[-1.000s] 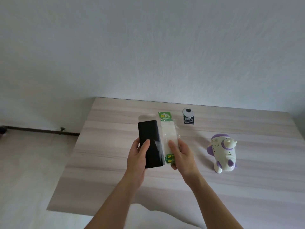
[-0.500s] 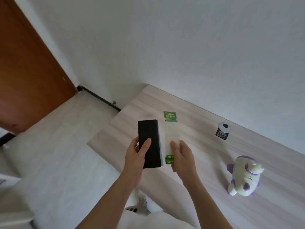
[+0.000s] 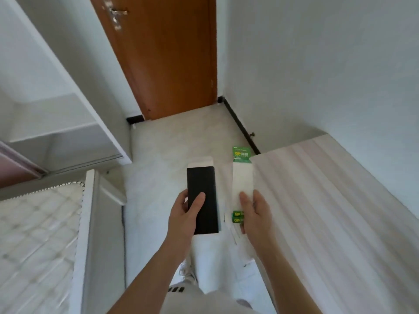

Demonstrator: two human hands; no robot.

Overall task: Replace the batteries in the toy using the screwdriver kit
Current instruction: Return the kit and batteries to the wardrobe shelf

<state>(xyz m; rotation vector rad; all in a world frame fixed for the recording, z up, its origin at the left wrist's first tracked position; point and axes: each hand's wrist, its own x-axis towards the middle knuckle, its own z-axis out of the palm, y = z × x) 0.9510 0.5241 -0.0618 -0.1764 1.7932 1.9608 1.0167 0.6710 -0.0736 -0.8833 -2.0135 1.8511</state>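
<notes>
- Left thumb (image 3: pixel 199 200) lies flat on the face of a flat black rectangular case w/ a white flap at its top (image 3: pixel 201 184), prob. the screwdriver kit. The other fingers wrap its left edge from behind, so the left hand (image 3: pixel 182 215) grips it upright at centre frame.
- Right thumb (image 3: pixel 244 200) pinches a clear plastic battery pack w/ a green card header (image 3: pixel 242 184) against the fingers behind it. The right hand (image 3: pixel 257 217) holds the pack low down, just beside two green batteries (image 3: pixel 237 217).
- Case and pack are side by side, not touching, both in the air over the pale floor. They're just left of the light wood-grain table (image 3: pixel 328 200), right of frame.
- Toy isn't in view; the camera faces the brown wooden door (image 3: pixel 167 53), upper centre.
- Step, as I judge it: get both items onto the tabletop.
- To do it well: turn to the table and lay the case flat, flap end reachable. Put the pack beside it, w/ room left to work.
- The batteries prob. make the pack's low end heavy, and thin plastic may flex or slip from a pinch, so keep it level.
- Free both hands before opening anything.
</notes>
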